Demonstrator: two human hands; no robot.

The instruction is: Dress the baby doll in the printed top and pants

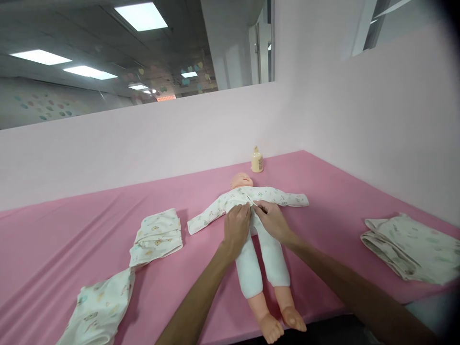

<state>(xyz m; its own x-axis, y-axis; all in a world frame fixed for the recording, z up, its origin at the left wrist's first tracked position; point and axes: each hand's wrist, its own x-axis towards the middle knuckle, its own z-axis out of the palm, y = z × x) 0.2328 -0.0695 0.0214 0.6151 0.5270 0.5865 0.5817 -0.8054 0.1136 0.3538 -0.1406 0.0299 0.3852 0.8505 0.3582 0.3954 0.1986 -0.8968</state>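
grip: left hand (pixel 237 227) and right hand (pixel 273 219) pinched nearly closed on shirt (pixel 275 195) front | shirt: on doll (pixel 248 270), lying back-down, pink-covered desk (pixel 154 292) | advice: keep 2 edges level, cloth smooth, torso unpressed

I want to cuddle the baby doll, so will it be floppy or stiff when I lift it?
The doll may sag a bit, because its white legs look like padded cloth. Its feet are probably firmer, looking like smooth plastic. The sleeves might dangle, since nothing pokes out of their ends.
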